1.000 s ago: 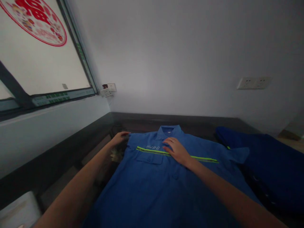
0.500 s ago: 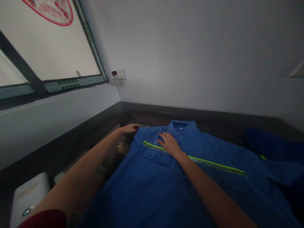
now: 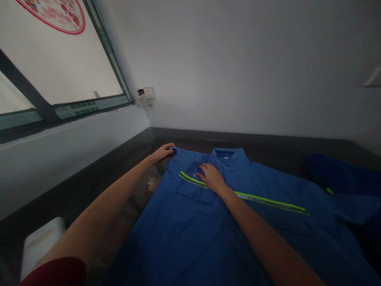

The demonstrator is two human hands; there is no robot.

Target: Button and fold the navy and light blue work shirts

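Note:
A blue work shirt (image 3: 190, 230) with a yellow-green reflective stripe lies spread front-up on a dark surface, its collar toward the far wall. My left hand (image 3: 163, 153) pinches the shirt's left shoulder seam and lifts it slightly. My right hand (image 3: 210, 178) rests flat on the chest, just below the collar and above the breast pocket, fingers stretched out and pressing the cloth.
More dark blue cloth (image 3: 342, 178) is heaped at the right. A white box (image 3: 41, 242) sits at the lower left. A window and wall sockets (image 3: 145, 97) are at the left corner; a dark ledge runs along both walls.
My left hand has closed on the shoulder seam and raised it a little. My right hand slid slightly left toward the collar. The view has turned left.

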